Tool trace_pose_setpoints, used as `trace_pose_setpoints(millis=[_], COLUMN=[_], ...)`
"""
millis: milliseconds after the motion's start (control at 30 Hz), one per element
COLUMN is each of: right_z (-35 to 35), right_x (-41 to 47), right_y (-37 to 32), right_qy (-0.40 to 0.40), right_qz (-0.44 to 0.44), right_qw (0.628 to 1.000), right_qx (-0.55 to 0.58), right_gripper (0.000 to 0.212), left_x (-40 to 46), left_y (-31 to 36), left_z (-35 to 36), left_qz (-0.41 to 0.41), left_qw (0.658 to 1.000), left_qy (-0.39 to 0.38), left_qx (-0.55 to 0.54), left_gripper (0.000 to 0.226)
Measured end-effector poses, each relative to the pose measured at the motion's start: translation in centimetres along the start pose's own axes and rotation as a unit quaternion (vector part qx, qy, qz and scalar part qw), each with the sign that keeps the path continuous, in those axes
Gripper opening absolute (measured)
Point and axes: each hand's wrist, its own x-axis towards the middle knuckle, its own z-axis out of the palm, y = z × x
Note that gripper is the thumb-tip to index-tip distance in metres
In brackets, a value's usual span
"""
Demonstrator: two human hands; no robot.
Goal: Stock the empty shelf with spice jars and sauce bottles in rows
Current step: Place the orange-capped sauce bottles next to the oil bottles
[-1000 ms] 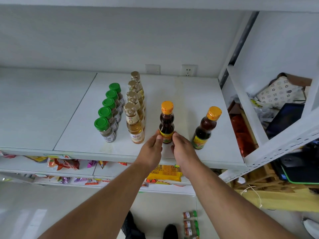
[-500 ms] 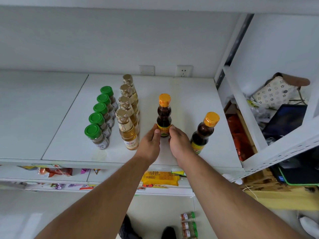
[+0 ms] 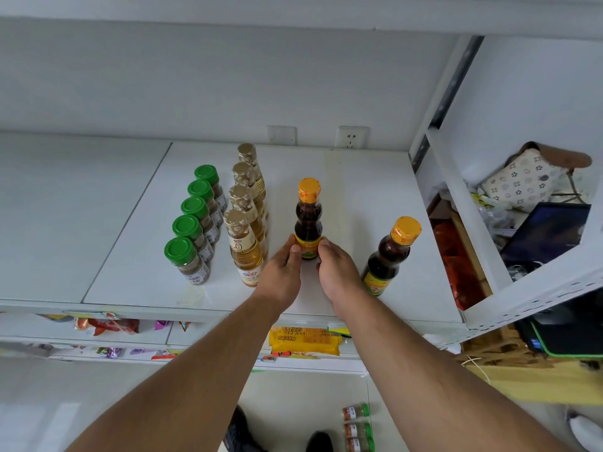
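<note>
A dark sauce bottle [image 3: 308,216] with an orange cap stands upright on the white shelf [image 3: 368,203]. My left hand [image 3: 281,275] and my right hand [image 3: 336,272] hold its base from either side, thumbs on the yellow label. A second dark sauce bottle [image 3: 390,256] stands just right of my right hand. To the left runs a row of several pale amber bottles [image 3: 246,236] with gold caps. Further left runs a row of several green-capped spice jars [image 3: 191,246].
The shelf's back wall carries two sockets [image 3: 351,137]. A white upright and a slanted shelf [image 3: 463,203] with a cushion and clutter stand to the right. Snack packets [image 3: 303,341] lie on the lower shelf. Three spice jars [image 3: 357,429] lie on the floor.
Both hands have slid the dark sauce bottle further back on the shelf, away from the front edge. The other bottles and jars have not moved.
</note>
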Motion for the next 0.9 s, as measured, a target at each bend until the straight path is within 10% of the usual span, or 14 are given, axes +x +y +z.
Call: trace_pose_setpoints(millis=[900], right_z=[-1.3], right_x=[-3.0], right_y=[1.1], right_qy=[-0.027], right_qz=[-0.005], right_qw=[1.0], right_qx=[0.007], right_gripper=[0.073], left_x=[-3.7], left_y=[0.9], left_z=[0.5], left_qz=[-0.017], left_qw=[1.0], left_qy=[0.015], left_qx=[0.009], left_gripper=[0.07])
